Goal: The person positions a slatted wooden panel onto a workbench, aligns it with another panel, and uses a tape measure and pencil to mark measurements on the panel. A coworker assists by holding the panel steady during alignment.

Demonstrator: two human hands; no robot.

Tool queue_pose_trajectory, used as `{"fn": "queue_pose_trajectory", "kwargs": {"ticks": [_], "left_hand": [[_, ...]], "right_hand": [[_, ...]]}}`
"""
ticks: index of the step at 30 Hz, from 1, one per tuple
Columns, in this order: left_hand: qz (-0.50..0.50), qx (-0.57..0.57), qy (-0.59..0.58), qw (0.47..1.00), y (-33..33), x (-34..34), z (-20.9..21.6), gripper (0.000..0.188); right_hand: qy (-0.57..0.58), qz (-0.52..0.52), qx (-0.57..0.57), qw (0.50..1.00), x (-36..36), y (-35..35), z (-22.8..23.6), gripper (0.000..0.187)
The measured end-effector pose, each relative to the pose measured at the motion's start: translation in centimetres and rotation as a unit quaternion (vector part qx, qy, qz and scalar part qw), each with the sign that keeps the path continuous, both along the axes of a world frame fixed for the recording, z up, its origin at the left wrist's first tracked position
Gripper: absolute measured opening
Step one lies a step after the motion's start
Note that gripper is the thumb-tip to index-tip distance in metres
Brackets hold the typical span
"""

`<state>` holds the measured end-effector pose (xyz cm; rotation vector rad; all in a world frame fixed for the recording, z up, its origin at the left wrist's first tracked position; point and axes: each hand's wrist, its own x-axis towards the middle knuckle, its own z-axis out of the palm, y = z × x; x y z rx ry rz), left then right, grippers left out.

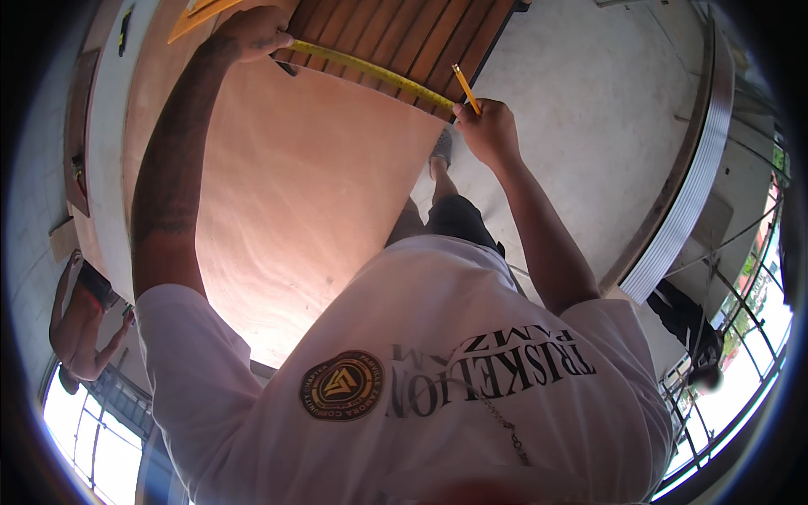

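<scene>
A yellow tape measure (370, 71) is stretched along the near edge of a brown slatted wooden panel (396, 34), slanting down to the right. At its left end my left hand (252, 35) is closed, pinching the tape at the panel's near left corner. The tape's case does not show. My right hand (490, 130) is closed at the tape's other end, by the panel's near right corner. A yellow pencil (465, 88) sticks up from that same hand, tilted to the left. The panel rests partly over a light plywood sheet (311, 168).
An orange-yellow straight-edged piece (198, 17) lies beyond my left hand. Grey floor (589, 126) stretches right, toward a ribbed metal edge (686, 227). One person (84, 320) is at the far left, another (694, 332) at the far right. My foot (442, 147) stands beside the plywood.
</scene>
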<state>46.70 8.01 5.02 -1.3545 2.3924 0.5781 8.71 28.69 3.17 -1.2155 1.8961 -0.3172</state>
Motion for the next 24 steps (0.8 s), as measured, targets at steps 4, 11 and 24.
{"fn": "queue_pose_trajectory", "kwargs": {"ticks": [4,11,24], "left_hand": [[0.010,-0.039,-0.009,0.999,0.4,-0.2,-0.4,0.030],[0.025,-0.051,-0.009,0.998,0.8,-0.3,0.3,0.030],[0.026,-0.067,-0.034,0.997,1.1,-0.7,0.0,0.036]], "right_hand": [[0.023,0.000,0.016,1.000,-0.1,-0.3,-0.7,0.034],[-0.012,-0.002,0.014,1.000,-0.1,-1.0,-0.2,0.035],[-0.009,0.018,0.006,1.000,-0.8,-0.9,-0.9,0.032]]}}
